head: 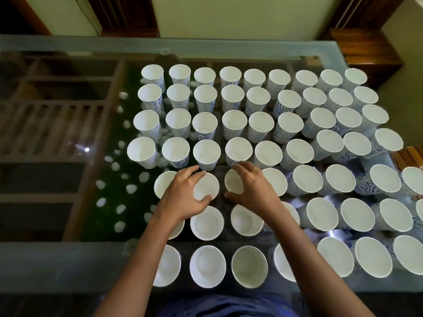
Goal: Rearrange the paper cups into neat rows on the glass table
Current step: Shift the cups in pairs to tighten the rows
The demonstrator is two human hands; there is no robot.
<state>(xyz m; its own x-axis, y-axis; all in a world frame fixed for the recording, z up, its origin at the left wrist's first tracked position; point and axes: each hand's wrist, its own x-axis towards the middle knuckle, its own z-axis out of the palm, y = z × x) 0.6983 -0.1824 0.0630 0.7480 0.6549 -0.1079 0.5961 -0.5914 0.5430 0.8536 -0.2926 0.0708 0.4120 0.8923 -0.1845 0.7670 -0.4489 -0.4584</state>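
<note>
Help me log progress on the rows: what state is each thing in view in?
Paper cups: upright, mouths up, empty, standing in rows.
Left hand: fingers and thumb curled round one cup's rim.
Left-hand cup: upright, gripped at the rim.
Right hand: fingers and thumb curled round the neighbouring cup.
Right-hand cup: upright, gripped, partly hidden by the hand.
Glass table: see-through, cups standing on its right part.

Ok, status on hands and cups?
Left hand grips a fifth-row cup at its rim. Right hand grips the cup beside it. Neighbouring cups stand close around both.
</note>
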